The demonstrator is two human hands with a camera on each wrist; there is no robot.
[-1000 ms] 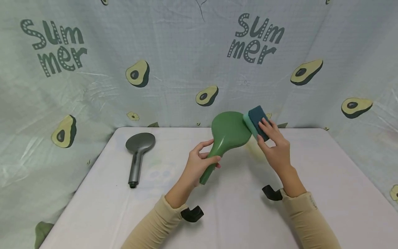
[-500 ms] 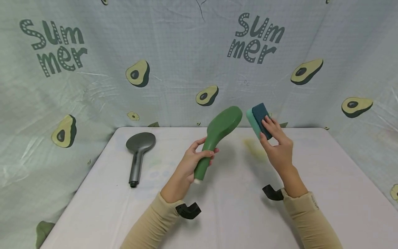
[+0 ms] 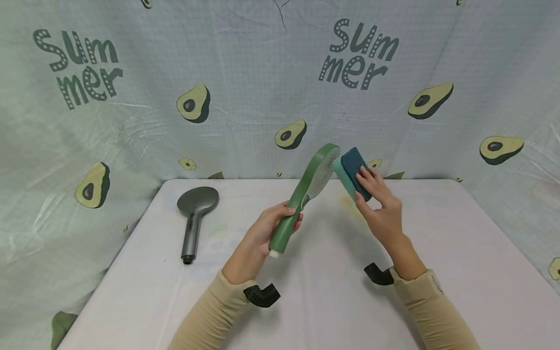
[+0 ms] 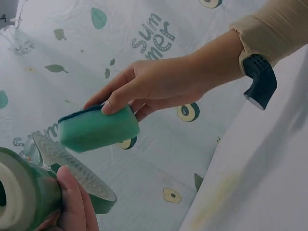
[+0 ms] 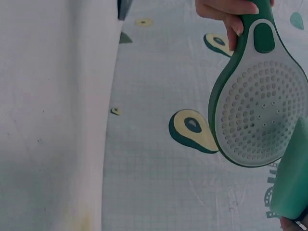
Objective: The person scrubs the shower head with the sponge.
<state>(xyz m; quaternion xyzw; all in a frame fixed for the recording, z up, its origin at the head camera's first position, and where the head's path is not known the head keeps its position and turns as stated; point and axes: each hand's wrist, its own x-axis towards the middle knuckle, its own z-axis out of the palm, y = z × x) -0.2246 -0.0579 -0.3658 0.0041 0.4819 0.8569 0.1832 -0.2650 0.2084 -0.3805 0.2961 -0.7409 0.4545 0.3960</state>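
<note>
My left hand (image 3: pixel 267 233) grips a green shower head (image 3: pixel 311 182) by its handle, holding it tilted above the table. Its pale, nozzle-dotted face (image 5: pixel 262 113) is turned toward the right hand. The right hand (image 3: pixel 380 206) pinches a sponge (image 3: pixel 352 175) with a dark blue scouring side and a light green foam side. The foam side faces the nozzles. In the left wrist view the sponge (image 4: pixel 98 127) hangs just above the shower head; whether they touch I cannot tell. The handle's open end (image 4: pixel 14 187) shows close to that camera.
A dark grey shower head (image 3: pixel 194 221) lies on the left part of the white-covered table (image 3: pixel 323 301). Behind stands a light curtain (image 3: pixel 245 73) printed with avocados and lettering. A yellowish stain marks the cloth near the right hand.
The left hand has turned the green shower head from its smooth back to its nozzle face. The sponge came off its back, moved slightly away, then came back left close to the face.
</note>
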